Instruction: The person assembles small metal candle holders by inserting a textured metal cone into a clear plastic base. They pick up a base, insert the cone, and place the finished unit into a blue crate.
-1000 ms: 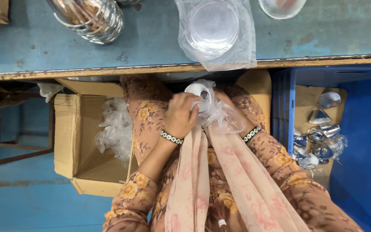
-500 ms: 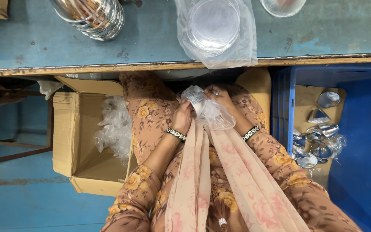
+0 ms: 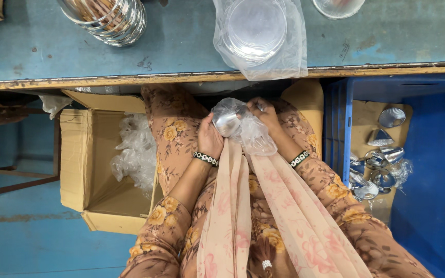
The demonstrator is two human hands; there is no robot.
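Observation:
Over my lap, just below the table edge, I hold a shiny steel bowl (image 3: 227, 122) inside a clear plastic bag (image 3: 253, 135). My left hand (image 3: 209, 138) cups the bowl from the left side. My right hand (image 3: 267, 115) grips the bag's top and right side. Both wrists wear beaded bangles, and a peach scarf hangs down between my arms.
On the blue table (image 3: 181, 46) lie a bagged steel bowl (image 3: 256, 28), a stack of steel bowls (image 3: 106, 18) and another bowl (image 3: 338, 6). An open cardboard box (image 3: 93, 170) with plastic bags stands at left. A blue crate (image 3: 382, 154) at right holds several steel pieces.
The bowl has turned in my hands and the bag now covers it more fully. My right hand has shifted up onto the bag's top. My left hand has dropped lower beside the bowl.

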